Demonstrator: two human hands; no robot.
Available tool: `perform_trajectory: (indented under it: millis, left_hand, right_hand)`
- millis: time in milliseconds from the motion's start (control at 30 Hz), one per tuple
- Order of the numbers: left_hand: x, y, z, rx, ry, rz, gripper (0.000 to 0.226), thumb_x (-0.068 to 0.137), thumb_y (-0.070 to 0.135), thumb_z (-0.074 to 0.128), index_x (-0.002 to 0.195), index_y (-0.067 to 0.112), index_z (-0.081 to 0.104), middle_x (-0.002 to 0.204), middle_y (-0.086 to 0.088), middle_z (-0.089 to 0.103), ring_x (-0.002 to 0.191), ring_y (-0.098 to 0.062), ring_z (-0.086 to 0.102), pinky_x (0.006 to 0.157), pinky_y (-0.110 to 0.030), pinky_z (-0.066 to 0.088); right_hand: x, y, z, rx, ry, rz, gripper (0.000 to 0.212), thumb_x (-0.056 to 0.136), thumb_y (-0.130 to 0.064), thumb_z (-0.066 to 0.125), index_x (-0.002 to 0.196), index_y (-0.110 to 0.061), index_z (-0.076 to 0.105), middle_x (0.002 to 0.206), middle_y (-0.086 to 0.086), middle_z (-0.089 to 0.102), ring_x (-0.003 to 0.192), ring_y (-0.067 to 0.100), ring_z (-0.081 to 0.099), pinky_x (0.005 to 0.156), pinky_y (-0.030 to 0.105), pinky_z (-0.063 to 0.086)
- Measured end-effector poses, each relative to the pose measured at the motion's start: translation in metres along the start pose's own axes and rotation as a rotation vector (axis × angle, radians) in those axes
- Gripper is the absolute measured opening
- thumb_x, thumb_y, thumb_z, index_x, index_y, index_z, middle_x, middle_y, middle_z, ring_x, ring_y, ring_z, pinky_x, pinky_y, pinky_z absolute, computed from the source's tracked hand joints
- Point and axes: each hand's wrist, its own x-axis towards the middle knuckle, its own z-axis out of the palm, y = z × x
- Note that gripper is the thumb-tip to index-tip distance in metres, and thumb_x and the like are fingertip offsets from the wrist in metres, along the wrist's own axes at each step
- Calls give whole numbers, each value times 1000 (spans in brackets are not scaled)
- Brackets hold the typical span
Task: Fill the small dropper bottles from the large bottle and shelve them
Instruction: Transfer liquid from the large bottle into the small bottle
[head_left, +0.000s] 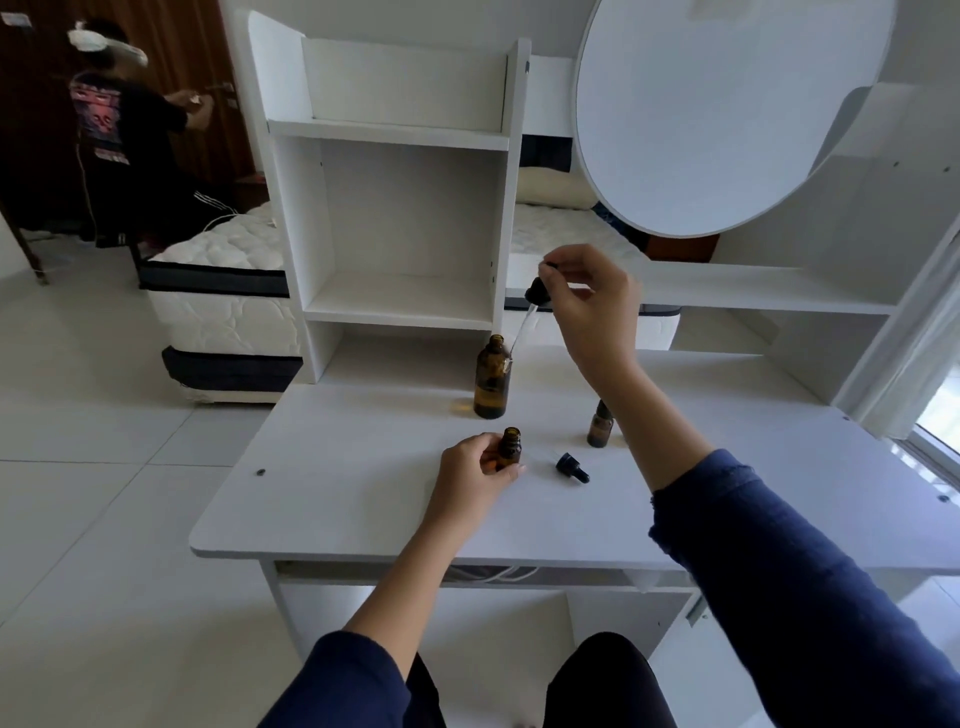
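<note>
- Near the middle of the tabletop (363, 499), the left hand (470, 475) holds the small open bottle (510, 448) upright.
- The right hand (589, 301) pinches a dropper (530, 306) above the large bottle (491, 378), glass tube slanting down-left toward its mouth.
- The small bottle stands nearer, toward the front edge, below the dropper.
- White shelves (400, 228) behind are bare.

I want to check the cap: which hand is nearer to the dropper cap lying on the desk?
Left. The left hand rests beside the dropper cap; the right hand is raised well above it.
</note>
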Motion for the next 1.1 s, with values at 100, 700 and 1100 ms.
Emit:
perform_trajectory:
  millis: [100, 700, 1100]
  left_hand:
    - [-2, 1, 1, 11, 5, 4, 30, 76, 12, 75, 104, 6, 65, 98, -6, 70, 88, -12, 66, 79, -9, 49]
    - [-4, 2, 1, 10, 6, 8, 33, 76, 11, 74, 107, 5, 64, 99, -6, 70, 89, -12, 66, 84, -15, 50]
    - [-4, 2, 2, -27, 1, -21, 30, 75, 9, 75, 104, 6, 65, 95, -5, 70, 86, -11, 66, 80, -12, 49]
  right_hand:
    - [-14, 5, -6, -6, -1, 31, 7, 82, -4, 63, 88, -6, 67, 81, 1, 67, 74, 2, 63, 70, 12, 52]
    - [-43, 15, -10, -46, -66, 68, 8, 82, -2, 62, 83, -9, 66, 75, -8, 63, 74, 5, 62, 69, 18, 53]
    - [-42, 21, -5, -74, -105, 89, 10, 80, 0, 64, 77, -10, 65, 71, -11, 61, 74, 10, 63, 68, 23, 55]
